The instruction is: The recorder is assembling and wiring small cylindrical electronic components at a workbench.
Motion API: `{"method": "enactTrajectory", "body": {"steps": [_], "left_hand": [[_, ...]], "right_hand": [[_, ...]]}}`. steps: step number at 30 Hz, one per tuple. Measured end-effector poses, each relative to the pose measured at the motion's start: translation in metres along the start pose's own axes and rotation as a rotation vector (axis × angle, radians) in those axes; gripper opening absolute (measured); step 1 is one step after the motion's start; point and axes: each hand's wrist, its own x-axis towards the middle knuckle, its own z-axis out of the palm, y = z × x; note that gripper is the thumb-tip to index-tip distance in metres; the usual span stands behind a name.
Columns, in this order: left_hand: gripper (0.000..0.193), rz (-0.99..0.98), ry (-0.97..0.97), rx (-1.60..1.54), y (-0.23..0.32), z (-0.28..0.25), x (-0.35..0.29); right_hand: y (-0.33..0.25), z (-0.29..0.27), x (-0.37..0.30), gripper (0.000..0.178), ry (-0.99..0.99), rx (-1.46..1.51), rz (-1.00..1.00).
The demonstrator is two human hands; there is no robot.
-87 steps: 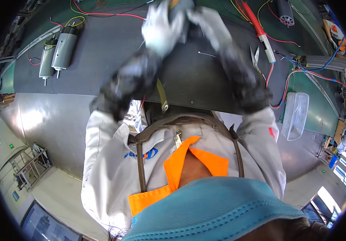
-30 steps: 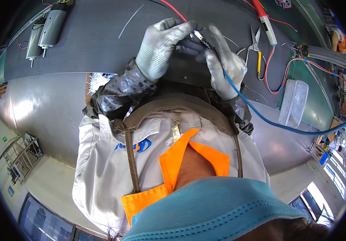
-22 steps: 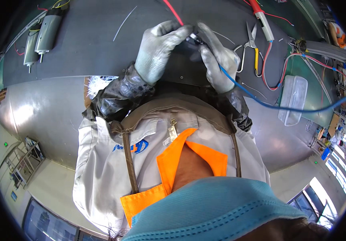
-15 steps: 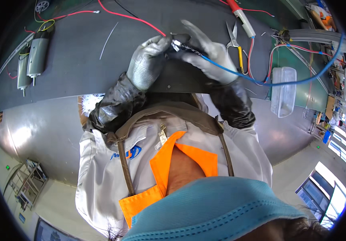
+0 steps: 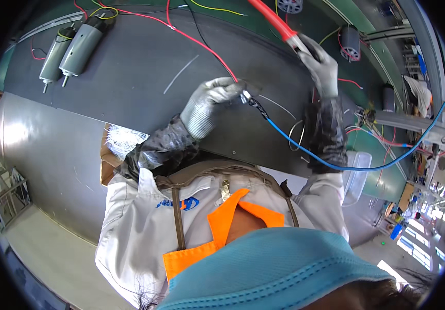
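My left hand, in a pale grey glove, is closed in a pinch over the end of a red wire. Right at its fingertips is a shiny metal clip, with a black-wrapped tail leading into a blue cable. Its jaws are partly hidden by the fingers. My right hand, gloved alike, reaches up and away and is closed around the pale end of a red-and-white probe-like handheld tool. The tool's far end runs out of the picture.
Two grey cylindrical motors lie at the left of the dark mat. Another motor lies at the far right. A clear plastic tray sits beside my right arm. The blue cable crosses over that arm toward a metal frame.
My right hand has left the clip, moved up and right, and taken hold of the red-and-white tool. My left hand stays on the red wire. The whole view has shifted and turned.
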Motion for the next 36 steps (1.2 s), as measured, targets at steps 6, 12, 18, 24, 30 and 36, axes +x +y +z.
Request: {"method": "enactTrajectory", "body": {"steps": [6,12,18,24,30,36], "left_hand": [[0.032,-0.033,0.001,0.156,0.017,0.03,0.002],[0.037,-0.031,-0.055,0.231,0.028,0.034,0.007],[0.034,-0.106,-0.097,0.145,0.032,0.045,0.013],[0.034,-0.003,-0.13,-0.013,-0.031,-0.002,0.051],[0.031,0.037,-0.111,0.989,0.016,0.03,0.058],[0.038,0.075,0.916,2.461,0.202,-0.112,0.011]], "right_hand": [[0.019,0.052,0.102,0.041,-0.282,-0.251,0.159],[-0.03,0.028,0.06,0.04,-0.157,-0.556,0.065],[-0.023,-0.134,-0.089,0.038,0.116,-0.65,-0.002],[-0.041,-0.122,-0.137,0.078,-0.056,-1.15,0.162],[-0.104,-0.01,-0.135,0.045,-0.654,-0.039,-0.087],[-0.027,-0.085,-0.091,0.036,0.122,-0.092,0.425]]}}
